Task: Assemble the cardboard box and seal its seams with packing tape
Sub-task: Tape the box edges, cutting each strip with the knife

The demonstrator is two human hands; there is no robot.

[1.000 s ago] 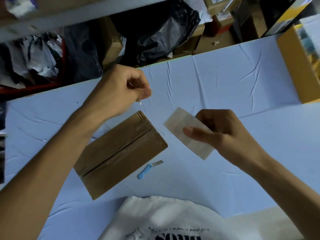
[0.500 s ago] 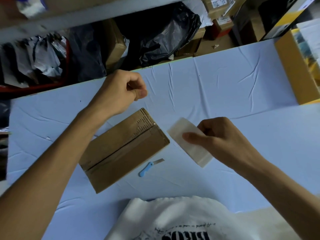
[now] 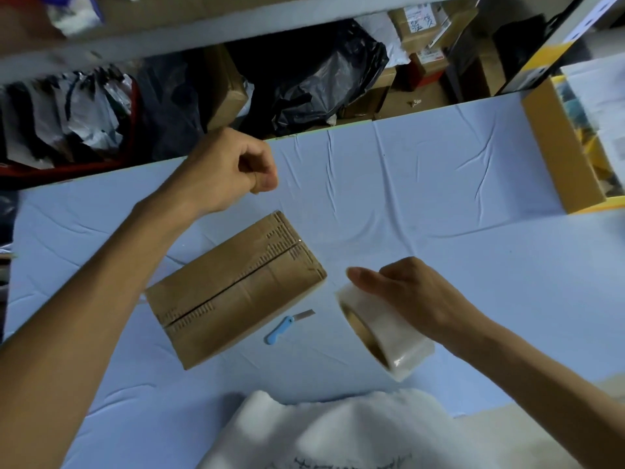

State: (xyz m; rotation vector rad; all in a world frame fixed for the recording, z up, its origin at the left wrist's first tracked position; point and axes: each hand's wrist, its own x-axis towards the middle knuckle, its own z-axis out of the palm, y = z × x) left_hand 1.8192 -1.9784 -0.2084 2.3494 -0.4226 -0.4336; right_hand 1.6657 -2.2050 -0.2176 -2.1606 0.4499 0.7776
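2 hands had spread apart: right hand (image 3: 416, 296) gripped the tape roll (image 3: 389, 336), now lower and tilted; left hand (image 3: 233, 167) stayed curled, on what I couldn't tell. Probably stretching tape for the box (image 3: 233, 289) lying between them.

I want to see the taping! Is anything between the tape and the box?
Only a small blue knife lies flat on the table between the tape roll in the right hand and the cardboard box.
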